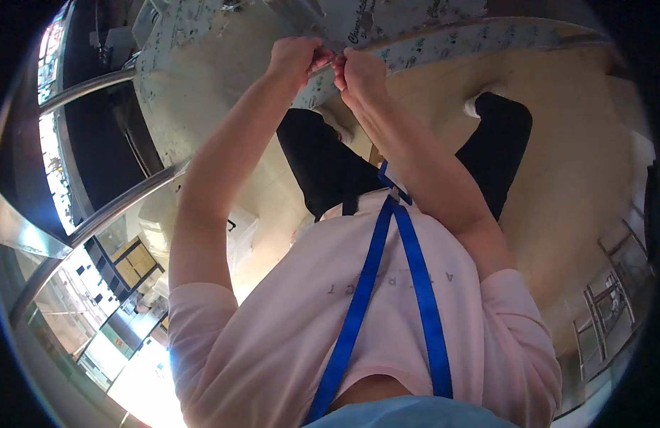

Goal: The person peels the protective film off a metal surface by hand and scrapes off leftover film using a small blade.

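My left hand [296, 58] and my right hand [363, 73] are held out in front of me, fingertips nearly meeting. The fingers of both are curled in a pinch. Whatever is between them is too small or too hidden to make out. Beneath and beyond my hands lies a curved panel [444, 51] covered in film printed with dark lettering. A greyish sheet [194, 78] with green specks spreads to the left of my left hand.
A blue lanyard [367, 285] hangs down my chest. Curved metal rails [123, 203] run along the left. Metal frames with rungs [605, 314] stand at the far right. Beneath my legs is a tan floor [572, 157]. A clear plastic-looking item [243, 232] lies beside my left arm.
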`<state>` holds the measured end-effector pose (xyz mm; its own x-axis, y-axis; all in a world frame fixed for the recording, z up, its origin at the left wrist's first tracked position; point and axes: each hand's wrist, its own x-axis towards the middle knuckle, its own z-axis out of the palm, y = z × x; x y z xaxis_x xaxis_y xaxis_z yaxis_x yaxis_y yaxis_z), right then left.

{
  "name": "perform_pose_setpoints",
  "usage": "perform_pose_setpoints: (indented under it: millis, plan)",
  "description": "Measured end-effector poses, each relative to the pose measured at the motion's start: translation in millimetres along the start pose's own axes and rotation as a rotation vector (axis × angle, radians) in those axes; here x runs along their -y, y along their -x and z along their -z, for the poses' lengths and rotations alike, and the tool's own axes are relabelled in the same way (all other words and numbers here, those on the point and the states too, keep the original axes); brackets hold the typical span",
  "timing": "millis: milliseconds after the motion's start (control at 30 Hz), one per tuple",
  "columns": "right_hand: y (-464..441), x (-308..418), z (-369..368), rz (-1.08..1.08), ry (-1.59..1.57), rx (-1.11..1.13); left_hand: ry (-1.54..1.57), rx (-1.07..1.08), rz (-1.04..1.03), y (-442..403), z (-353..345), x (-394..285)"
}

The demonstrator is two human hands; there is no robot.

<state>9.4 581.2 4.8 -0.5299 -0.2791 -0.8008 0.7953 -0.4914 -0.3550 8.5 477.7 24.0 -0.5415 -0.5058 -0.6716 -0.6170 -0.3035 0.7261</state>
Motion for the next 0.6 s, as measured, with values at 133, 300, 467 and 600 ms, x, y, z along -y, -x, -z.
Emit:
perform_pose_setpoints:
  millis: [133, 300, 467, 600]
  plan:
    - [3, -1, -4, 0.053, -0.006, -0.018, -0.053, -0.038, -0.017, -4, -4, 0]
    - [2, 0, -7, 0.057, -0.022, -0.032, -0.146, -0.033, -0.047, -11, -5, -3]
    - [4, 0, -11, 0.048, -0.048, -0.078, -0.123, -0.097, -0.039, -3, -15, -11]
    - [0, -3, -12, 0.041, -0.107, -0.102, -0.212, -0.072, -0.01, -13, -12, -10]
